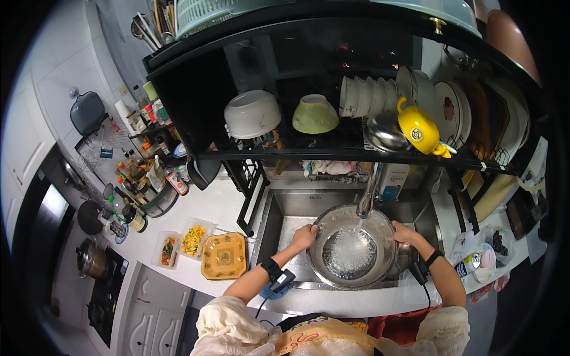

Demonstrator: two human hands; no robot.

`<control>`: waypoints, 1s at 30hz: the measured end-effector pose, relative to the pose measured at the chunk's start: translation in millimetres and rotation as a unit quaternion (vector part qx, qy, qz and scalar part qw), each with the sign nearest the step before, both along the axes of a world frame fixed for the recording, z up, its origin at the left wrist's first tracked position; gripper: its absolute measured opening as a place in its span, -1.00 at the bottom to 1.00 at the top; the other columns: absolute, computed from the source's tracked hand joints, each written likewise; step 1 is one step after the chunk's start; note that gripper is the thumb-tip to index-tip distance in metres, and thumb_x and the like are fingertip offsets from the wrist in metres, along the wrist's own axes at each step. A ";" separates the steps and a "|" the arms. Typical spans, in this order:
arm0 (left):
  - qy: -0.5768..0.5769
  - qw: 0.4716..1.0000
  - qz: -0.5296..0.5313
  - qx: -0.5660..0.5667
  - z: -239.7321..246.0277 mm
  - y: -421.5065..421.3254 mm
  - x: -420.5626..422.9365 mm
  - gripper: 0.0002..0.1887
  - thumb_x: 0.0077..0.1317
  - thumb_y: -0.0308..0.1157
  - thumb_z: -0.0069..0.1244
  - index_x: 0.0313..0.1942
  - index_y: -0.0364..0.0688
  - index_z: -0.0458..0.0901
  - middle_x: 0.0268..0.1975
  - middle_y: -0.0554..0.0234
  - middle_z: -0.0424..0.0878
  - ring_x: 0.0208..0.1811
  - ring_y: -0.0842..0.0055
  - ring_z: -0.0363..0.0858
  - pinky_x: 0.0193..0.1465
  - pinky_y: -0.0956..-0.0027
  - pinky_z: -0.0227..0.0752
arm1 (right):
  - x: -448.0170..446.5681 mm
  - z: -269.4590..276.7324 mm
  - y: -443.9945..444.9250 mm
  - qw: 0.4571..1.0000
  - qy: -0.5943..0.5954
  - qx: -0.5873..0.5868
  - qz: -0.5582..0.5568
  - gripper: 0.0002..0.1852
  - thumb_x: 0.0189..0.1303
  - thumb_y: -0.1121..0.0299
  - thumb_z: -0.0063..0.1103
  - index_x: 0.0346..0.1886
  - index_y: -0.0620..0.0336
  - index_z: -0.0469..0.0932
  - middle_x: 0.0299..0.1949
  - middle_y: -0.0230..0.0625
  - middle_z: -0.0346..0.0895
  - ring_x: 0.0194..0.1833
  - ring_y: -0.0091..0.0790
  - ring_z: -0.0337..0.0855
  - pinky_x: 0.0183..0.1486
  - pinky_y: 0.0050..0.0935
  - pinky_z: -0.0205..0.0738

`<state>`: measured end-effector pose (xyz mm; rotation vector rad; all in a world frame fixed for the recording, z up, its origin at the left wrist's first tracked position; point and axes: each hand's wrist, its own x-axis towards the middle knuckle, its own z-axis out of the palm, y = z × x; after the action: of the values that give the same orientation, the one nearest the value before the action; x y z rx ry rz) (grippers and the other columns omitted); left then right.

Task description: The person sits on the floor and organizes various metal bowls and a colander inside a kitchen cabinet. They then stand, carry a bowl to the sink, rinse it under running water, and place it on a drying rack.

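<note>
My left hand (304, 236) grips the left rim of a wide stainless steel pot (321, 262). On the opposite side my right hand (401, 233) holds the same rim. Water runs from the chrome faucet (366, 200) into the pot, and the water (349, 253) inside is bubbly. The pot is within or just above the stainless steel sink (285, 209); whether it rests on the bottom is hidden. Under my right hand a dark, shiny item in the sink is partly covered and hard to make out.
Left of the sink are a yellow octagonal plate (224, 256) and two food containers, one with scrambled egg (193, 240). A black dish rack (311, 155) with bowls and plates spans above the sink. A drink can (467, 264) stands at right; a lidded pot (91, 258) sits far left.
</note>
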<state>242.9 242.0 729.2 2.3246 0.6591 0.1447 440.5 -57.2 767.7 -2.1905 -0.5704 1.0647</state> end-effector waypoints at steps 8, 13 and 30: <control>-0.108 0.993 0.048 -0.029 -2.7 -12.6 -20.5 -0.65 0.27 -0.14 -0.33 -0.30 -0.24 0.48 -0.37 -0.15 0.54 -0.30 0.02 0.50 -0.22 0.09 0.33 | 2.3 -5.0 -0.4 0.999 0.030 0.019 -0.007 -0.53 -0.05 0.56 0.13 -0.05 0.23 0.17 -0.19 -0.17 0.38 -0.29 -0.25 0.52 -0.46 -0.23 0.54; -0.161 0.984 0.067 -0.024 -5.5 -17.5 -18.4 -0.70 0.25 -0.20 -0.27 -0.36 -0.25 0.49 -0.45 -0.14 0.53 -0.37 0.01 0.50 -0.33 0.09 0.32 | 1.5 -2.6 1.4 1.000 0.001 -0.015 -0.007 -0.52 -0.03 0.55 0.12 -0.03 0.24 0.16 -0.21 -0.15 0.39 -0.36 -0.27 0.52 -0.51 -0.32 0.51; 0.009 0.973 -0.127 0.192 90.4 7.3 -28.0 -0.60 0.12 -0.19 -0.08 -0.08 -0.24 0.44 -0.27 -0.09 0.56 -0.23 0.11 0.53 -0.16 0.19 0.39 | -5.7 5.7 3.8 1.000 -0.014 -0.009 -0.007 -0.61 -0.05 0.54 0.14 -0.11 0.18 0.24 -0.33 -0.28 0.41 -0.47 -0.39 0.47 -0.65 -0.42 0.41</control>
<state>214.9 249.3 819.6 2.7614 0.3560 0.1430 434.8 -53.4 773.4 -2.2254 -0.5590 1.0365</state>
